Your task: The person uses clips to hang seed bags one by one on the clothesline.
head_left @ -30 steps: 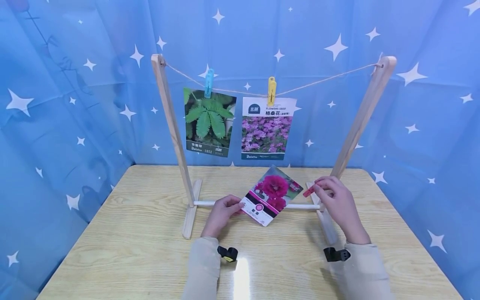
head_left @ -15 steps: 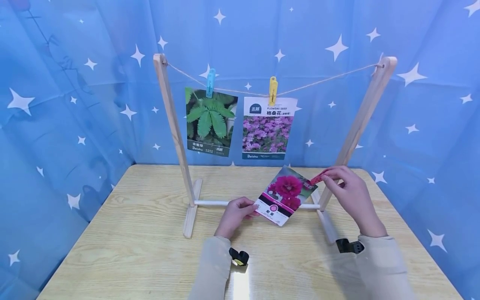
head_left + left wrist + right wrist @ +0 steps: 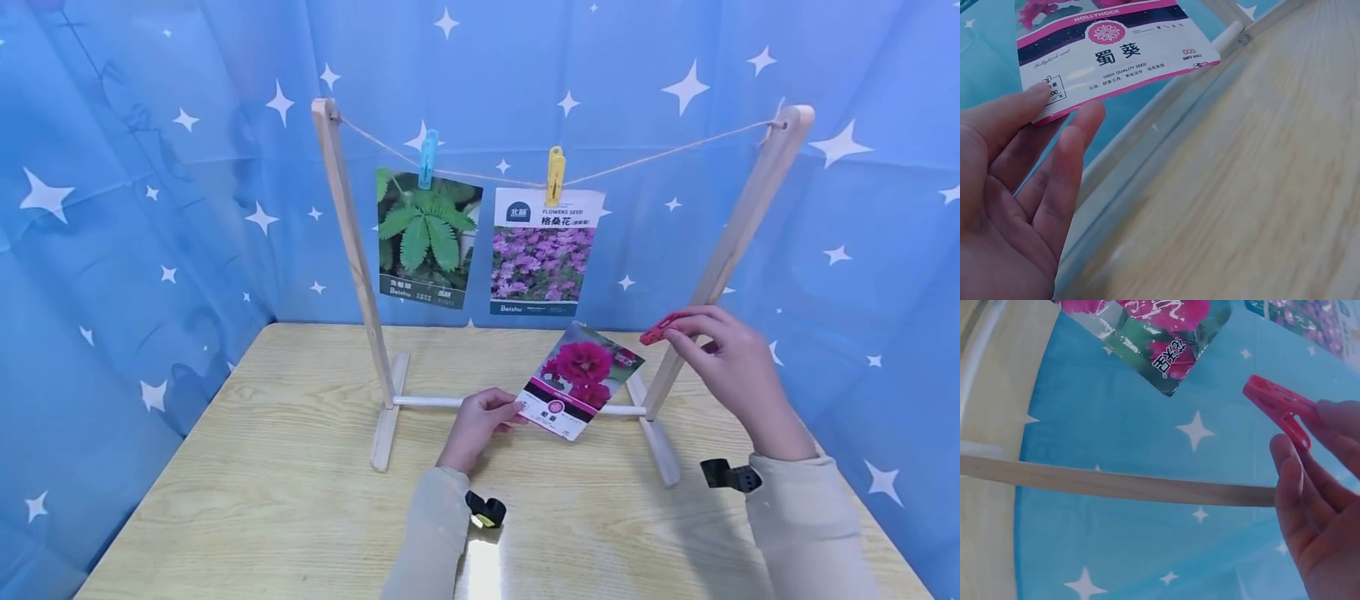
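My left hand (image 3: 483, 423) pinches the lower left corner of a hollyhock seed packet (image 3: 581, 375), which is tilted above the table. In the left wrist view the thumb lies over the packet's printed front (image 3: 1122, 62). To the right, my right hand (image 3: 723, 354) pinches a red clothespin (image 3: 660, 327) by its handles, a small gap away from the packet's upper right corner. The right wrist view shows the red clothespin (image 3: 1279, 403) apart from the packet (image 3: 1160, 344).
A string (image 3: 667, 154) spans two wooden posts (image 3: 347, 208). From it hang a green-leaf seed packet (image 3: 427, 237) under a blue clothespin (image 3: 428, 158) and a purple-flower packet (image 3: 546, 258) under a yellow clothespin (image 3: 555, 177). A crossbar (image 3: 427, 402) joins the stand's feet on the table (image 3: 262, 467).
The left hand has carried the hollyhock packet to the right. The right hand, holding the red clothespin, has moved right and up. The head view has shifted slightly.
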{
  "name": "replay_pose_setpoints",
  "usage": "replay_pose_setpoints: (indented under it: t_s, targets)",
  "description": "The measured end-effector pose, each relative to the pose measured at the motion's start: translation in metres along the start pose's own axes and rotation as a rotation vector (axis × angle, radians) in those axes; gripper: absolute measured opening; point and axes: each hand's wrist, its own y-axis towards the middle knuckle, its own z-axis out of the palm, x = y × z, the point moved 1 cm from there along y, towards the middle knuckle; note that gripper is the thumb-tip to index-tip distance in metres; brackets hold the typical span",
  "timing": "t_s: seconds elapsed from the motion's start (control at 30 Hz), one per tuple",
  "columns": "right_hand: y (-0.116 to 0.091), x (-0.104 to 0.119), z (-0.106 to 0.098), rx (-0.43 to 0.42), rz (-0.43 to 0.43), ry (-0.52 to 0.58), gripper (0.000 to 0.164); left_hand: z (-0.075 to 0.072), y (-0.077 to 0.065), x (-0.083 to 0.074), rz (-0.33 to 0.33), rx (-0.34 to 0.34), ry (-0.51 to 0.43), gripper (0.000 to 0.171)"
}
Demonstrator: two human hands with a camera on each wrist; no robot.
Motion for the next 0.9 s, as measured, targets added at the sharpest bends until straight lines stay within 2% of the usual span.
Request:
replay_pose_setpoints:
  t_s: [0.23, 0.5, 0.67, 0.9]
  targets:
    - [0.009, 0.006, -0.011, 0.007, -0.028, -0.035, 0.014, 0.006, -0.001, -0.008, 0.017, 0.026, -0.013, 0.022]
    - [0.02, 0.011, -0.024, 0.005, -0.069, -0.095, 0.019, 0.01, 0.003, -0.009, 0.006, 0.035, -0.053, 0.018]
    - [0.027, 0.016, -0.03, -0.022, -0.103, -0.088, 0.015, 0.016, 0.001, -0.014, -0.023, -0.019, -0.047, 0.017]
    - [0.035, 0.022, -0.038, -0.017, -0.121, -0.11, 0.015, 0.019, -0.001, -0.02, -0.044, -0.084, -0.05, 0.016]
